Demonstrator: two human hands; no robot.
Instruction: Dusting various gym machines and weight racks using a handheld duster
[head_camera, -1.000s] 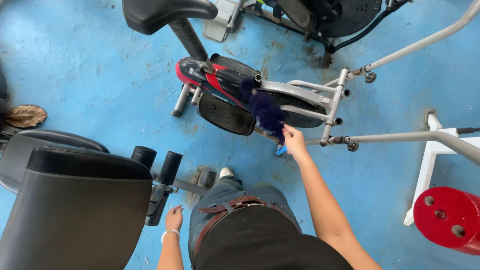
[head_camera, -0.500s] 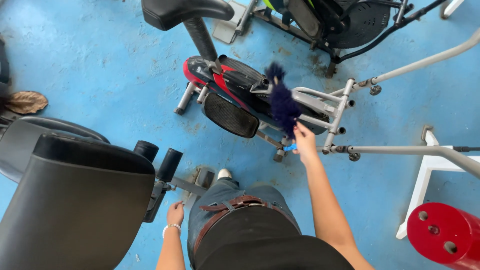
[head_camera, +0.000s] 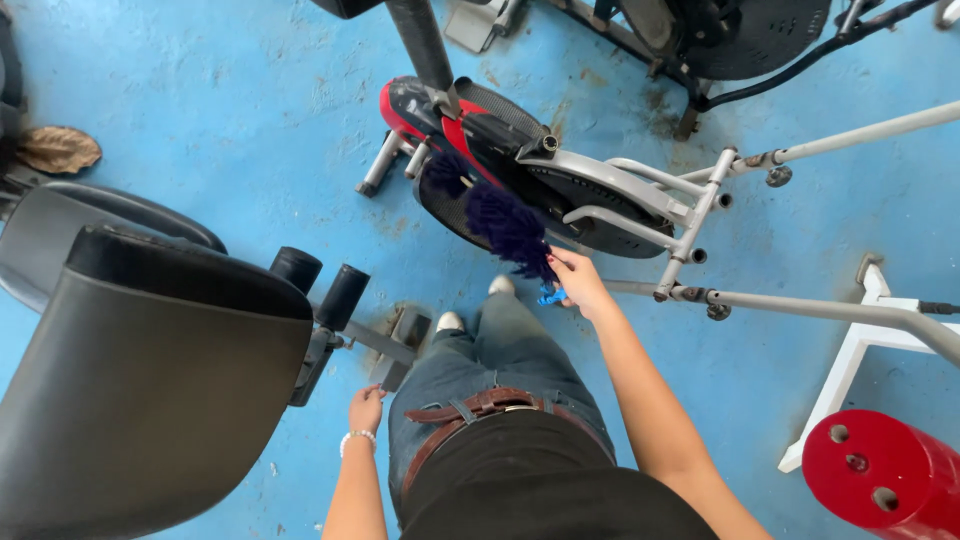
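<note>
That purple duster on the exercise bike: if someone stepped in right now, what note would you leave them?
Right hand: closed on the blue handle of the purple duster, arm stretched forward.
Left hand: empty, hanging beside the hip near the black padded bench.
Duster head lies against the black and red flywheel housing of the exercise bike.
Done: cannot tell which parts are dusted.
Left: likely the grey frame bars.

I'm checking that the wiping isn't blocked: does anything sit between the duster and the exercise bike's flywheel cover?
Nothing visible does. The right hand holds the dark purple duster, whose fluffy head already lies against the black flywheel cover of the exercise bike.
</note>
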